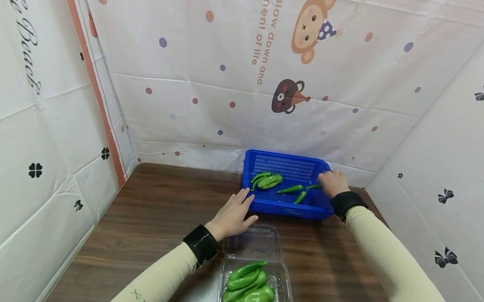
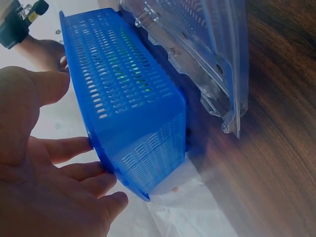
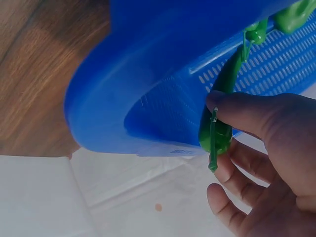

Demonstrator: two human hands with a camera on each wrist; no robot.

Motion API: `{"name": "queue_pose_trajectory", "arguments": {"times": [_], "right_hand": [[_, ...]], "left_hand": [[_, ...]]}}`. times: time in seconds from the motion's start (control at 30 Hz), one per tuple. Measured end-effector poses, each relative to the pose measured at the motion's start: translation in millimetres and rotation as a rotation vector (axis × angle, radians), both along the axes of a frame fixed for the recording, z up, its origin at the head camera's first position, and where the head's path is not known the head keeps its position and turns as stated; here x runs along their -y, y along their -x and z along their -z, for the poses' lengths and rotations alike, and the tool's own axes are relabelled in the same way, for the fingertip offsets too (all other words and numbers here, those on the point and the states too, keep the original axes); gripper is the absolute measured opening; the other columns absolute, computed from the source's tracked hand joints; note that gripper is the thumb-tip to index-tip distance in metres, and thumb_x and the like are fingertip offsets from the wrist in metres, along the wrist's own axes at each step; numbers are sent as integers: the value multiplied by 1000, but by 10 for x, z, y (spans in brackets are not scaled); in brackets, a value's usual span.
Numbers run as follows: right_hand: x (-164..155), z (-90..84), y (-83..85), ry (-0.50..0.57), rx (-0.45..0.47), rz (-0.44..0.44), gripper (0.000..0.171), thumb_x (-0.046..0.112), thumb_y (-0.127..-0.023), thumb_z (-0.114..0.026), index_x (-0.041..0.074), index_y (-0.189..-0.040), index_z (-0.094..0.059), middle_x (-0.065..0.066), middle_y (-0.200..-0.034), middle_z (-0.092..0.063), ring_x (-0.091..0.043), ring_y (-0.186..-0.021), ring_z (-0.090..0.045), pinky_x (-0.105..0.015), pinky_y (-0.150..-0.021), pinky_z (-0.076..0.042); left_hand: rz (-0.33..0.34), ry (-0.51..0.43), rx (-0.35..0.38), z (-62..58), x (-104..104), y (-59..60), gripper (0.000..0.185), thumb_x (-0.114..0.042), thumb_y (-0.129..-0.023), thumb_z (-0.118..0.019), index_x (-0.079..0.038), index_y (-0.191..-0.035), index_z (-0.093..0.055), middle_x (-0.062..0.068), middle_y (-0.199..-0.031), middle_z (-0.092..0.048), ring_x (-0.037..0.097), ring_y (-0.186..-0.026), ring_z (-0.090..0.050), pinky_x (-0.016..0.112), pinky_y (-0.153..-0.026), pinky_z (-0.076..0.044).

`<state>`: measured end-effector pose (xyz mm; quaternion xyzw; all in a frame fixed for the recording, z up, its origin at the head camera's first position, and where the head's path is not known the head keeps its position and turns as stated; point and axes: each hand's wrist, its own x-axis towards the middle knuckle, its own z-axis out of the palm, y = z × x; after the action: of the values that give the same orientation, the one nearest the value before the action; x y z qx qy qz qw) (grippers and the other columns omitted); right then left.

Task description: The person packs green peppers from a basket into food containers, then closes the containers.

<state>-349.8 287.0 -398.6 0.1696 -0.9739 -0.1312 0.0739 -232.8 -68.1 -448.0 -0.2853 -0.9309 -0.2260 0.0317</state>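
i see my right hand [image 1: 333, 183] inside the blue basket [image 1: 281, 208], thumb and fingers pinching a thin green pepper [image 3: 217, 129] near its stem end, so it is gripped well. my left hand [image 1: 233, 215] is spread flat on the basket's near corner, maybe to keep it steady. a clear box [image 1: 283, 293] with more peppers sits close to me.

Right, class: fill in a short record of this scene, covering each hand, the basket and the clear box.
left hand: open, fingers flat against the blue basket's near left corner
right hand: pinches a green pepper inside the basket
blue basket: on the wooden table, holds several green peppers
clear box: lid open, holds green peppers
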Motion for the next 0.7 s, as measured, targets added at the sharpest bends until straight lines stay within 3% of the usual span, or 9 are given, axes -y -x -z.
{"name": "queue_pose_trajectory", "arguments": {"times": [0.43, 0.7], "right_hand": [[-28, -2, -19, 40, -48, -2, 15, -6, -96, -58, 2, -86, -66, -23, -91, -68, -47, -89, -63, -65, -77, -53], [-49, 0, -13, 92, -11, 16, 12, -5, -98, -59, 1, -94, -68, -23, -96, -67, -47, -95, -62, -66, -82, -52]], "left_hand": [[-6, -27, -2, 11, 0, -18, 66, -36, -106, -58, 1, -156, -37, 24, -166, -25, 38, -154, -23, 53, -125, -21], [-10, -35, -6, 27, 9, -22, 68, -36, -106, -58, 1, -158, -35, 23, -166, -24, 37, -155, -21, 51, -125, -20]]}}
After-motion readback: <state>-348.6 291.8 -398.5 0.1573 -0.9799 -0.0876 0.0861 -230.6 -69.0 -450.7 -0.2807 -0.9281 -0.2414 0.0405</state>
